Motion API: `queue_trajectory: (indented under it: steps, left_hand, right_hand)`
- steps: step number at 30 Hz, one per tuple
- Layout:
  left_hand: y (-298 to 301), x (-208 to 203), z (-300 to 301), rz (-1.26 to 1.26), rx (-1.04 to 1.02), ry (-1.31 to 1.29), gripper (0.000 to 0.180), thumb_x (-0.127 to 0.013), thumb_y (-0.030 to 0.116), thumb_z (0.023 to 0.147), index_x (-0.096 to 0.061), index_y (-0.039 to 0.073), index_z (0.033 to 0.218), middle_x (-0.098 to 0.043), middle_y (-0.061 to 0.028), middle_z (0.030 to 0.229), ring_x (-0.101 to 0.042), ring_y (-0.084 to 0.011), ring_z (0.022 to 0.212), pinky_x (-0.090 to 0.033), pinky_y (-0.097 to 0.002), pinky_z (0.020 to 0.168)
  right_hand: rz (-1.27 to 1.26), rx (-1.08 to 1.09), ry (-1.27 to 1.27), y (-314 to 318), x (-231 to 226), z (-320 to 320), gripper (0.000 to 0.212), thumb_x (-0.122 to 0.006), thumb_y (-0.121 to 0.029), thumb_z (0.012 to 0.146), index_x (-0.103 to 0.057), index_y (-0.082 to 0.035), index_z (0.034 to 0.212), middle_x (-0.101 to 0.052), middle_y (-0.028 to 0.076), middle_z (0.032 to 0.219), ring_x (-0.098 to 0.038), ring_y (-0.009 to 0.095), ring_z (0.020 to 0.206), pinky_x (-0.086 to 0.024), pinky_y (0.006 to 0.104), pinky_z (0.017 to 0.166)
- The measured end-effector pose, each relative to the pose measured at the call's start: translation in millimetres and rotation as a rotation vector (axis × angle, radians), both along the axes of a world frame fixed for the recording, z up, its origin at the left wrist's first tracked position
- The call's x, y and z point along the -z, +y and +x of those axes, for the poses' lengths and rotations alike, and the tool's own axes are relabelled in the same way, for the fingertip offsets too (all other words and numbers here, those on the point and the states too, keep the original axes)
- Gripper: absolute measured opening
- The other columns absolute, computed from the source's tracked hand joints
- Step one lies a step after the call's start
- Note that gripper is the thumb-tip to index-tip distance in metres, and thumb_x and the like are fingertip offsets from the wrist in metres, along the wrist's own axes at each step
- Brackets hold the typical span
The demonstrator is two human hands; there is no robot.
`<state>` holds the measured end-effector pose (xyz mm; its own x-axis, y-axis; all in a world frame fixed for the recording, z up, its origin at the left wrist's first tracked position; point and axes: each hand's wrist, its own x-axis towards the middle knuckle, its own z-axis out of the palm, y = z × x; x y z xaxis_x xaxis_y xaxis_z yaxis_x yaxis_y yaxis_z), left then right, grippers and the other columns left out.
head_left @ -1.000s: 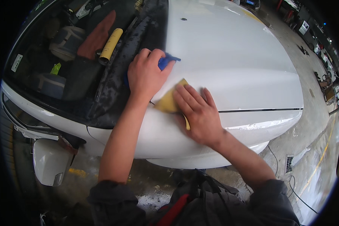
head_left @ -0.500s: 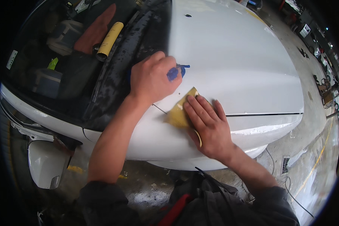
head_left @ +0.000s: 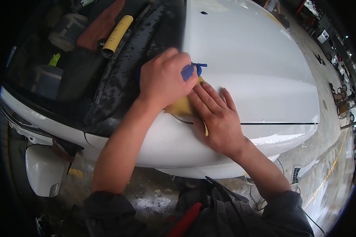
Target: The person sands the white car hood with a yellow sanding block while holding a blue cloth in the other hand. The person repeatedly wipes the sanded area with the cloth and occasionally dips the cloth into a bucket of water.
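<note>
My right hand (head_left: 218, 120) lies with its fingers extended over a yellow sheet of sandpaper (head_left: 180, 106), pressing it onto the white car's panel beside the hood (head_left: 261, 75). The sheet's edge shows by my thumb, and its upper part passes under my left hand. Closed around a blue object (head_left: 188, 72), my left hand (head_left: 165, 77) is by the hood's rear corner, above the sandpaper. A thin blue strip sticks out beyond its fingers. Most of that object is hidden, so its kind cannot be made out.
The windshield (head_left: 31, 94) is at the left, with a yellow roll (head_left: 117, 35) near its base. A white side mirror (head_left: 45, 170) juts out at lower left. Cables and a floor drain (head_left: 296, 173) are on the floor at right. A person (head_left: 272, 6) stands far off.
My right hand and the sandpaper have slid up and left, close against my left hand. My left hand, with the blue object, has shifted slightly right.
</note>
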<state>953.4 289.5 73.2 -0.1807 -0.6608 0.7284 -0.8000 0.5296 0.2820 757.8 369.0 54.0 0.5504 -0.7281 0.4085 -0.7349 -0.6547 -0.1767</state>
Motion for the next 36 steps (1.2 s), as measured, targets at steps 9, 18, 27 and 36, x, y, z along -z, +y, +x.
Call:
queue_trajectory:
  steps: [9,18,27,36]
  left_hand:
    - [-0.6,0.9,-0.8,0.004,0.001,0.024,0.019,-0.082,0.018,0.084,-0.065,0.010,0.081,-0.063,-0.0058,0.080,-0.067,-0.0309,0.070,-0.055,-0.0408,0.059]
    - [-1.8,-1.0,0.5,0.011,-0.016,0.047,0.019,-0.083,0.018,0.084,-0.066,0.010,0.082,-0.064,-0.0057,0.082,-0.068,-0.0307,0.072,-0.056,-0.0406,0.062]
    - [-2.5,-0.3,-0.2,0.016,-0.030,0.054,0.019,-0.083,0.020,0.085,-0.067,0.009,0.084,-0.066,-0.0054,0.083,-0.069,-0.0300,0.073,-0.057,-0.0400,0.063]
    - [-0.6,1.4,-0.3,0.058,-0.040,0.074,0.020,-0.083,0.024,0.083,-0.068,0.011,0.083,-0.066,-0.0075,0.086,-0.070,-0.0323,0.078,-0.058,-0.0434,0.066]
  right_hand:
    - [-0.036,-0.022,-0.014,-1.6,-1.0,0.2,0.060,-0.071,-0.022,0.093,-0.059,-0.005,0.149,-0.055,0.013,0.158,-0.052,0.034,0.147,-0.038,0.0601,0.119]
    - [0.005,-0.018,0.029,2.0,0.6,4.3,0.068,-0.072,-0.022,0.091,-0.054,-0.004,0.153,-0.050,0.015,0.163,-0.048,0.036,0.150,-0.036,0.0592,0.122]
    - [0.077,-0.077,0.071,14.8,-2.2,0.5,0.074,-0.071,-0.022,0.090,-0.048,-0.001,0.158,-0.044,0.020,0.166,-0.044,0.037,0.153,-0.031,0.0585,0.125]
    - [0.138,-0.096,0.083,20.3,-3.3,-3.6,0.078,-0.070,-0.026,0.094,-0.041,-0.003,0.162,-0.039,0.018,0.170,-0.040,0.038,0.156,-0.026,0.0608,0.126]
